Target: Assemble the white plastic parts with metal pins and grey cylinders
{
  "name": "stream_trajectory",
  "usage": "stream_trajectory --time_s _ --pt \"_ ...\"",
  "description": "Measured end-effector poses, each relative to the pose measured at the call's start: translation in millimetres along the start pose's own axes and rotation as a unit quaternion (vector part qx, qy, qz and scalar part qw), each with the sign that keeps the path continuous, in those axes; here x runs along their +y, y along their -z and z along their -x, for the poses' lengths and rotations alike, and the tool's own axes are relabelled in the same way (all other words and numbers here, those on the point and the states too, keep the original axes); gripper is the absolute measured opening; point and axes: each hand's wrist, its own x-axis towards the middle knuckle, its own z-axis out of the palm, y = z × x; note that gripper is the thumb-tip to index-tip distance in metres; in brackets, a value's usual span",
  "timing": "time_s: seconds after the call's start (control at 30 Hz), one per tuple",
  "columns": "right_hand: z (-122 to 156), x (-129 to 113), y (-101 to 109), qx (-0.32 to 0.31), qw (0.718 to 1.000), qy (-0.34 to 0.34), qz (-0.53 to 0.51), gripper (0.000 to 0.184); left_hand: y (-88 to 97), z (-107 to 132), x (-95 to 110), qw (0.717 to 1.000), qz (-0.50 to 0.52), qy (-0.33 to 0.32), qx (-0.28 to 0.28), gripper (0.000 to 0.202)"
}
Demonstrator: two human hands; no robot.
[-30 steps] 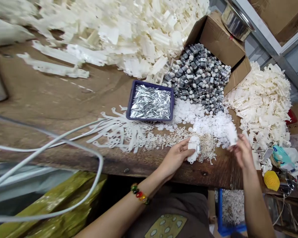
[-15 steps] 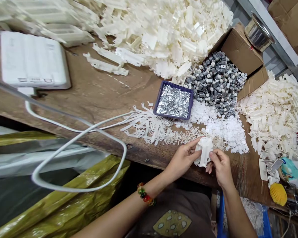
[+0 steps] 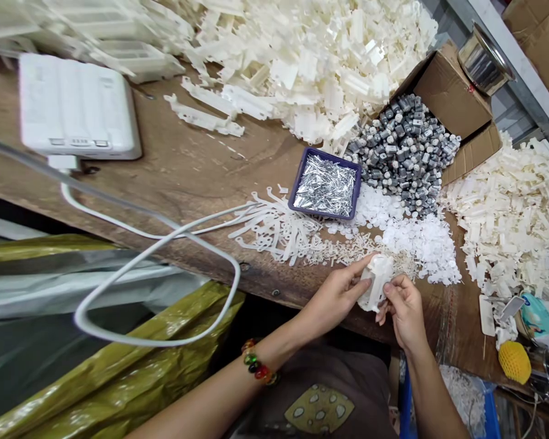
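Both hands meet at the near edge of a worn wooden table. My left hand pinches a small white plastic part from the left. My right hand grips the same part from the right with fingers closed on it. Just beyond the hands lie white round discs, tiny cream pieces and flat white hooked strips. A beaded bracelet circles my left wrist.
A purple tray of shiny metal pins sits beside a cardboard box spilling grey motors. Cream plastic parts are heaped at the back and right. A white device and cable lie left; yellow bags below.
My right hand came back from the pile on the right and closed on the white part held by my left hand. The view shifted left, revealing the white device.
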Motion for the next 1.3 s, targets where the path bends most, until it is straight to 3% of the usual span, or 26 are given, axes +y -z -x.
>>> stream_trajectory --time_s 0.13,0.23,0.3,0.47,0.63,0.83,0.93,1.1,1.2,1.3 --pt "0.2 7.5 1.1 0.008 0.999 0.028 0.041 0.035 1.2 6.0 7.1 0.999 -0.009 0.001 -0.046 0.057" --pt "0.3 2.0 4.8 -0.018 0.993 0.056 0.103 0.029 0.5 9.3 8.0 0.999 -0.021 0.004 -0.029 0.062" --pt "-0.3 -8.6 7.2 -0.034 0.975 0.107 0.189 0.026 0.3 10.5 7.3 0.999 -0.043 -0.005 -0.021 0.055" --pt "-3.7 -31.6 7.5 -0.077 0.899 0.214 0.373 0.02 5.8 13.0 7.9 0.993 -0.082 -0.056 -0.064 0.048" --pt "-3.3 -27.9 2.5 -0.063 0.895 0.244 0.369 0.02 9.5 17.6 13.3 0.994 -0.082 -0.037 -0.064 0.048" --pt "-2.0 -24.0 -5.9 0.008 0.894 0.273 0.355 0.027 2.5 18.9 18.4 0.998 0.02 0.038 -0.039 0.048" --pt "-3.9 -26.6 -14.6 0.047 0.893 0.255 0.368 0.029 7.2 14.6 13.9 0.991 0.109 0.075 -0.03 0.053" --pt "0.2 -33.2 -32.1 0.0 0.868 0.231 0.44 0.024 20.1 9.0 -0.9 0.942 0.314 0.109 -0.047 0.06" --pt "4.0 -30.8 -41.0 0.042 0.858 0.261 0.439 0.025 21.2 11.0 -5.5 0.92 0.37 0.111 -0.071 0.058" --pt "3.2 -28.4 -45.3 0.06 0.85 0.279 0.442 0.026 21.7 12.9 -6.4 0.915 0.381 0.121 -0.061 0.05"
